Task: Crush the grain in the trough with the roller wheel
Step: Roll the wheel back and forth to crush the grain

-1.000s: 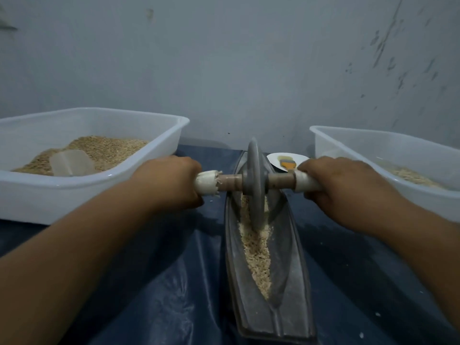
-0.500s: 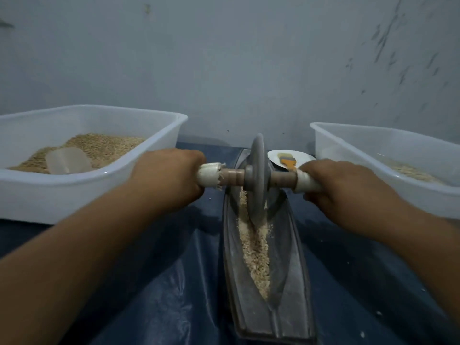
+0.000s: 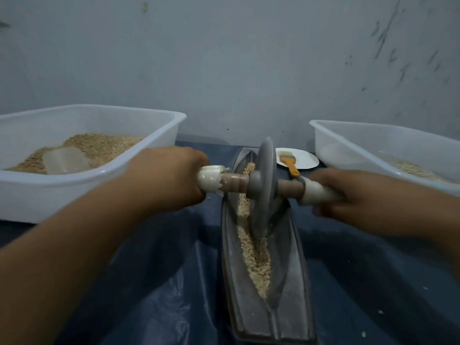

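Rear wall (image 3: 224, 58): pale grey-blue, painted, with dark scuffs and streaks (heaviest at upper right). Work surface covered by dark blue plastic sheeting (image 3: 149, 282), wrinkled and glossy, with scattered pale specks at right. Lighting dim and even; source not visible.

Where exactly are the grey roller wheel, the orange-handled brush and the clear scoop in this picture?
grey stone roller wheel (image 3: 265, 185): head view, on the disc's face.
orange-handled brush (image 3: 291, 166): head view, on the orange handle.
clear plastic scoop (image 3: 66, 160): head view, on its body, lying in the grain.
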Motion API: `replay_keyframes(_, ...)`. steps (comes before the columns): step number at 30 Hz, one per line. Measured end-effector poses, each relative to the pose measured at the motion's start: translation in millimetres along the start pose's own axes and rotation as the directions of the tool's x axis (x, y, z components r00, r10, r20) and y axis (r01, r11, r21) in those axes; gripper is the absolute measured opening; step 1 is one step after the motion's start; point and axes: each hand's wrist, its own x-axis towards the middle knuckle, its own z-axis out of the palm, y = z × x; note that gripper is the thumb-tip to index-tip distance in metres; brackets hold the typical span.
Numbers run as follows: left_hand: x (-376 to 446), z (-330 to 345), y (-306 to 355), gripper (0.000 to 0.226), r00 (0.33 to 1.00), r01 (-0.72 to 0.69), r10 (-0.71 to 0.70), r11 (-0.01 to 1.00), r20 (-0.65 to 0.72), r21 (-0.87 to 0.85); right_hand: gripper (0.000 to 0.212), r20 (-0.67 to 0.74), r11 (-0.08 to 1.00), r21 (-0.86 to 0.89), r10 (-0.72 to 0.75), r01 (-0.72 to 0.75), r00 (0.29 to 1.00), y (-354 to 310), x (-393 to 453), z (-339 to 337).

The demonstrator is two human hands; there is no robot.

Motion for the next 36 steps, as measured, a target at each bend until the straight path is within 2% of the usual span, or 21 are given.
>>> replay_keyframes(2, 4, 11, 1, 0.016, 0.993, 0.03, -0.028, 0.999, -0.111, 0.016, 0.025, -0.208, 0.988, -0.154, -0.047, 0.015, 0.977, -4, 11, 14)
replay_keyframes(4, 6, 10, -2, 0.015, 0.998, 0.043, -0.042, 0.999, -0.052, 0.008, 0.026, -0.231, 0.973, -0.232, -0.065, 0.01, 0.971, -6, 15, 16)
replay_keyframes(7, 0, -10, -8, 0.024, 0.969, 0.006, 0.007, 0.999, 0.248, -0.052, 0.024, 0.013, 0.994, -0.105, -0.029, 0.03, 0.999, -2, -1, -4)
replay_keyframes(9, -8, -27, -10, 0.031, 0.905, -0.006, 0.046, 0.995, 0.422, -0.097, 0.048, 0.197, 0.999, -0.004, -0.049, 0.05, 0.979, 3, -15, -19)
replay_keyframes(11, -13, -38, -11, 0.035, 0.862, -0.025, 0.082, 0.992, 0.499, -0.121, 0.075, 0.323, 0.996, 0.052, -0.082, 0.069, 0.943, 4, -26, -30)
replay_keyframes(12, -13, -40, -10, 0.037, 0.859, -0.03, 0.089, 0.992, 0.504, -0.124, 0.079, 0.352, 0.995, 0.072, -0.086, 0.065, 0.932, 6, -28, -33)
replay_keyframes(14, -9, -32, -9, 0.032, 0.896, -0.021, 0.071, 0.993, 0.438, -0.118, 0.071, 0.317, 0.995, 0.082, -0.078, 0.055, 0.945, 5, -24, -28)
replay_keyframes(15, -5, -22, -9, 0.026, 0.934, -0.019, 0.055, 0.994, 0.353, -0.105, 0.058, 0.246, 0.996, 0.069, -0.064, 0.048, 0.967, 2, -19, -21)
replay_keyframes(17, 1, -2, -6, 0.017, 0.994, 0.0, 0.006, 0.999, 0.111, -0.054, 0.031, 0.007, 1.0, 0.019, -0.021, 0.021, 1.0, -2, -7, -3)
replay_keyframes(18, 3, 7, -5, 0.014, 1.0, 0.018, -0.018, 0.999, 0.006, -0.031, 0.024, -0.121, 0.999, -0.042, -0.031, 0.026, 0.992, -5, -1, 5)
replay_keyframes(19, 5, 12, -5, 0.013, 0.998, 0.033, -0.034, 0.999, -0.056, -0.023, 0.022, -0.213, 0.991, -0.127, -0.058, 0.031, 0.975, -8, 3, 10)
replay_keyframes(20, 6, 14, -5, 0.013, 0.997, 0.04, -0.042, 0.999, -0.065, -0.029, 0.021, -0.247, 0.982, -0.186, -0.079, 0.033, 0.966, -10, 6, 12)
replay_keyframes(21, 7, 13, -5, 0.015, 0.999, 0.036, -0.036, 0.999, -0.022, -0.037, 0.02, -0.227, 0.981, -0.195, -0.07, 0.025, 0.971, -12, 5, 11)
replay_keyframes(23, 5, 2, -8, 0.021, 0.99, 0.004, 0.002, 0.999, 0.138, -0.042, 0.02, -0.065, 0.994, -0.106, -0.01, 0.003, 0.998, -12, -4, -2)
replay_keyframes(27, -11, -31, -10, 0.031, 0.907, -0.024, 0.056, 0.996, 0.418, -0.082, 0.058, 0.257, 0.999, 0.035, -0.025, 0.016, 0.966, -9, -25, -25)
replay_keyframes(29, -14, -39, -8, 0.035, 0.889, -0.044, 0.075, 0.996, 0.452, -0.08, 0.069, 0.346, 0.996, 0.089, -0.055, 0.025, 0.937, -8, -28, -28)
replay_keyframes(31, -9, -32, -6, 0.03, 0.927, -0.035, 0.058, 0.997, 0.371, -0.069, 0.061, 0.292, 0.995, 0.095, -0.043, 0.016, 0.955, -6, -23, -22)
replay_keyframes(34, -1, -5, -3, 0.016, 0.994, -0.008, 0.011, 1.0, 0.109, -0.024, 0.03, -0.033, 1.0, 0.005, 0.018, -0.018, 0.999, -8, -8, 1)
replay_keyframes(36, 3, 10, -3, 0.014, 0.998, 0.034, -0.034, 0.999, -0.043, -0.008, 0.021, -0.236, 0.984, -0.176, -0.026, -0.016, 0.971, -14, 2, 13)
